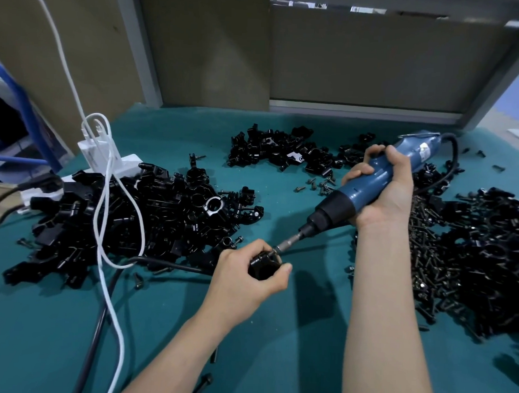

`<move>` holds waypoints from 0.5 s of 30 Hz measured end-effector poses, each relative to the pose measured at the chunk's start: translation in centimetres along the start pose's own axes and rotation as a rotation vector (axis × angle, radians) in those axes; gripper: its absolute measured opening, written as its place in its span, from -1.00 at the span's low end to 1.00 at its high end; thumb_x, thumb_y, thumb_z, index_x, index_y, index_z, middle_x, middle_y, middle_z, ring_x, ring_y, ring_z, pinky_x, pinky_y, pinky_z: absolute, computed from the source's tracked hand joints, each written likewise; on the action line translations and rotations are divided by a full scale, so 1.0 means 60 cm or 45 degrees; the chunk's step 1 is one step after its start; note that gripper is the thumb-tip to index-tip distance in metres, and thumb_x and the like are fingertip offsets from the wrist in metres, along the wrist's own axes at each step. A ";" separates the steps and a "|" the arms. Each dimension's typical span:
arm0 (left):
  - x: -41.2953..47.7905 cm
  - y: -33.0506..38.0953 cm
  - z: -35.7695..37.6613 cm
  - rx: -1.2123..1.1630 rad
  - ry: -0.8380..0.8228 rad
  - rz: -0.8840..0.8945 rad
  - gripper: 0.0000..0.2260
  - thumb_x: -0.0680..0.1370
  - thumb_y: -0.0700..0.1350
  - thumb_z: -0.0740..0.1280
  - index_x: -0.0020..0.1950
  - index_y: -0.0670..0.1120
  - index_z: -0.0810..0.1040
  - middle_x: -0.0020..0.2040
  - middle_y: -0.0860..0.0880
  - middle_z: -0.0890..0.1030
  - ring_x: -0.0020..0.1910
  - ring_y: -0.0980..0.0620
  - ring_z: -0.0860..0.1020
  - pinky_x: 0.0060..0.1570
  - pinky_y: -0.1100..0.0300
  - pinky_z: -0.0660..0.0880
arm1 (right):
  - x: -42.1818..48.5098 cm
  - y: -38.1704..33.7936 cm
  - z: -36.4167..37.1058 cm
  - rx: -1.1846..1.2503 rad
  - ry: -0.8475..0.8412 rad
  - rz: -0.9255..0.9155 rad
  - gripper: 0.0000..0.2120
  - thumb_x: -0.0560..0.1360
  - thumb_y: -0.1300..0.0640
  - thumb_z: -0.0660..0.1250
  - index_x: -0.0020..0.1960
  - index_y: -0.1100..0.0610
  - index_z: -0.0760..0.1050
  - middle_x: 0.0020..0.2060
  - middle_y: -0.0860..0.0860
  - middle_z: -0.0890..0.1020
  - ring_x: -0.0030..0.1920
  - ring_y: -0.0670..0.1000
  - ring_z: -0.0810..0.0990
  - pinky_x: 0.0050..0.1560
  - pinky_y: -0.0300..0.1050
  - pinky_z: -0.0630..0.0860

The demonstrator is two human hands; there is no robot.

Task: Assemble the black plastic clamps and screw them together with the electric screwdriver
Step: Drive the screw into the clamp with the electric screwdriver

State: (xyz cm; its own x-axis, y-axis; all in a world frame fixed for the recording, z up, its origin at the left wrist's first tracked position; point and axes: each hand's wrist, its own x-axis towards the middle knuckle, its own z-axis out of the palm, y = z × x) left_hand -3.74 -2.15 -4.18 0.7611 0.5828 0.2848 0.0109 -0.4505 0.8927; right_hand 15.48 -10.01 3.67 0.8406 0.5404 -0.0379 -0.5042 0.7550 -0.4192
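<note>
1. My left hand (244,272) is closed tight around one small black plastic clamp (263,265). I hold it up a little above the green table mat (306,330), right in front of me, so it cannot spin when the screw turns.

2. My right hand (382,189) is wrapped shut around the blue electric screwdriver (367,185). I hold it like a big pen, tilted down and to the left, so its thin metal bit (289,241) points straight at the clamp.

3. The tip of the bit touches the top of the clamp, just beside my left thumb. I think a screw sits there, but it is too small for me to see well.

4. The big pile of black clamp parts (140,218) lies on my left, near the hand that picks them up. A second pile of black parts (292,150) lies at the back.

5. The heap of small dark screws (444,261) lies on my right, close to my tool hand.

6. The white cable (105,208) hangs over the left pile. It could catch on parts when I reach in.

7. Next I think I must push gently and keep the tool straight, or the bit may slip.
</note>
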 end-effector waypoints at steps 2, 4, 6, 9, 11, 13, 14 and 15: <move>0.000 0.000 -0.001 -0.013 -0.009 -0.013 -0.69 0.29 0.18 0.35 -0.34 -0.06 0.47 -0.46 -0.12 0.52 -0.51 0.04 0.38 -0.45 0.24 0.37 | 0.001 -0.001 0.001 -0.004 -0.007 0.003 -0.90 0.52 0.14 0.28 -0.17 0.08 0.44 -0.28 -0.10 0.59 -0.50 -0.15 0.41 -0.47 -0.29 0.43; 0.000 -0.001 0.000 -0.001 -0.024 -0.030 -0.66 0.29 0.20 0.35 -0.33 -0.09 0.49 -0.45 -0.14 0.53 -0.47 -0.08 0.43 -0.40 0.14 0.45 | 0.001 -0.003 0.000 0.003 -0.017 0.004 -0.91 0.52 0.14 0.28 -0.16 0.08 0.44 -0.28 -0.10 0.59 -0.50 -0.15 0.41 -0.47 -0.30 0.43; 0.000 0.000 0.002 0.009 -0.034 -0.040 -0.64 0.29 0.20 0.34 -0.31 -0.10 0.51 -0.45 -0.14 0.54 -0.42 -0.17 0.46 -0.37 0.04 0.49 | 0.000 -0.004 -0.001 0.012 -0.032 0.006 -0.92 0.52 0.14 0.27 -0.14 0.07 0.42 -0.29 -0.11 0.59 -0.51 -0.15 0.41 -0.47 -0.30 0.43; 0.000 0.001 0.005 0.022 -0.040 -0.046 -0.64 0.29 0.20 0.34 -0.31 -0.11 0.52 -0.46 -0.14 0.54 -0.42 -0.19 0.46 -0.37 -0.01 0.51 | 0.000 -0.004 -0.001 -0.004 -0.037 0.008 -0.92 0.53 0.14 0.26 -0.15 0.07 0.42 -0.29 -0.11 0.59 -0.51 -0.15 0.41 -0.47 -0.31 0.42; -0.001 0.000 0.005 0.021 -0.047 -0.058 -0.63 0.29 0.20 0.34 -0.30 -0.13 0.52 -0.45 -0.16 0.54 -0.42 -0.21 0.46 -0.38 -0.02 0.51 | 0.000 -0.004 0.000 -0.003 -0.043 -0.002 -0.93 0.52 0.14 0.26 -0.14 0.07 0.41 -0.29 -0.11 0.59 -0.51 -0.15 0.41 -0.47 -0.31 0.43; -0.001 0.000 0.005 0.035 -0.052 -0.068 -0.63 0.29 0.21 0.34 -0.31 -0.12 0.52 -0.46 -0.14 0.54 -0.40 -0.20 0.47 -0.36 -0.02 0.52 | -0.001 -0.005 0.000 0.002 -0.069 -0.015 -0.95 0.50 0.14 0.27 -0.12 0.05 0.40 -0.28 -0.11 0.58 -0.51 -0.15 0.40 -0.46 -0.31 0.42; -0.001 0.001 0.005 0.040 -0.053 -0.074 -0.63 0.28 0.21 0.34 -0.31 -0.11 0.52 -0.46 -0.13 0.54 -0.40 -0.19 0.48 -0.35 -0.01 0.52 | -0.001 -0.006 0.001 0.000 -0.087 -0.020 -0.95 0.48 0.14 0.28 -0.12 0.05 0.41 -0.28 -0.11 0.58 -0.51 -0.15 0.40 -0.45 -0.31 0.42; -0.001 0.002 0.006 0.031 -0.055 -0.078 -0.63 0.28 0.21 0.34 -0.32 -0.11 0.52 -0.46 -0.12 0.55 -0.41 -0.17 0.49 -0.37 0.01 0.51 | -0.001 -0.007 0.002 -0.005 -0.102 -0.026 -0.95 0.46 0.14 0.29 -0.12 0.04 0.41 -0.28 -0.11 0.58 -0.51 -0.16 0.40 -0.44 -0.31 0.42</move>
State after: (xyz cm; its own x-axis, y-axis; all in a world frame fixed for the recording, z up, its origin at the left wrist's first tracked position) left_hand -3.57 -2.47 -4.23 0.7857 0.5804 0.2140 0.0738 -0.4314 0.8991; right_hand 15.59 -10.31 3.97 0.8320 0.5531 0.0434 -0.4864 0.7647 -0.4226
